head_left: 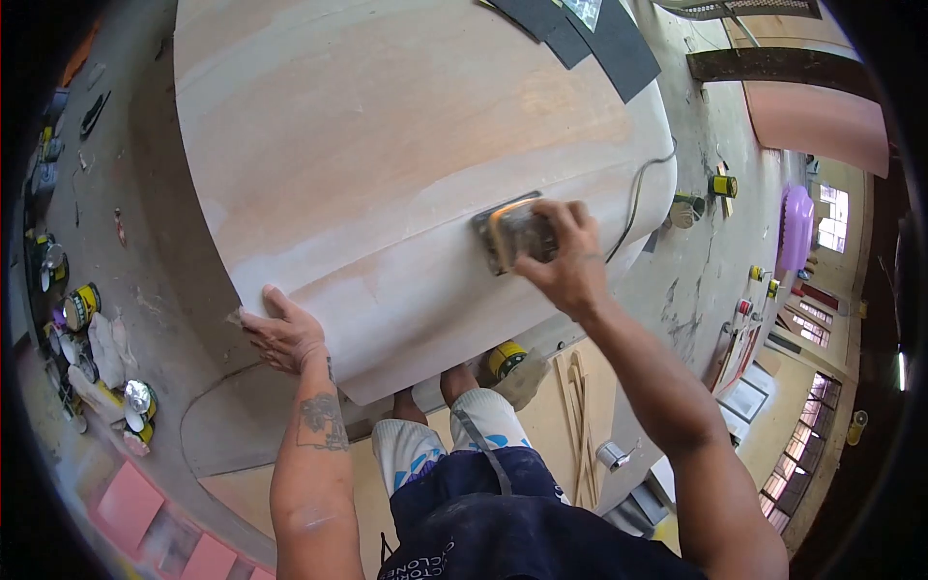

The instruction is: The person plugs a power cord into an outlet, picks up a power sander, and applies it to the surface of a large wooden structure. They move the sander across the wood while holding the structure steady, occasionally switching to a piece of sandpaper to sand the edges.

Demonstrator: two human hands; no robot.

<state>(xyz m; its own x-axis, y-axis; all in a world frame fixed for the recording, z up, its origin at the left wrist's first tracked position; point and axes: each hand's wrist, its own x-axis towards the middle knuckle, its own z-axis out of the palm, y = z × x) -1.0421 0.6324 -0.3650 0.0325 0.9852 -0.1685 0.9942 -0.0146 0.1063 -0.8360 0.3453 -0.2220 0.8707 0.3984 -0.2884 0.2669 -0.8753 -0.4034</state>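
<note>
A large curved panel (387, 145), whitish with tan patches, fills the middle of the head view. My right hand (570, 256) is wrapped round a dark power sander (522, 234) with an orange band, which rests on the panel's near slope and is slightly blurred. A dark cord (636, 193) lies over the panel's right side. At the panel's left lower edge is my left hand (285, 333), its thumb apart from the other fingers, which bend over the edge and are partly hidden; it touches the edge and holds no tool.
Dark sheets (580, 43) lie on the panel's far right part. Wooden strips (578, 425) and a metal cup (612, 455) are below right. A yellow-and-black can (506, 359) stands near my feet. More cans (82, 305) and rags line the left floor.
</note>
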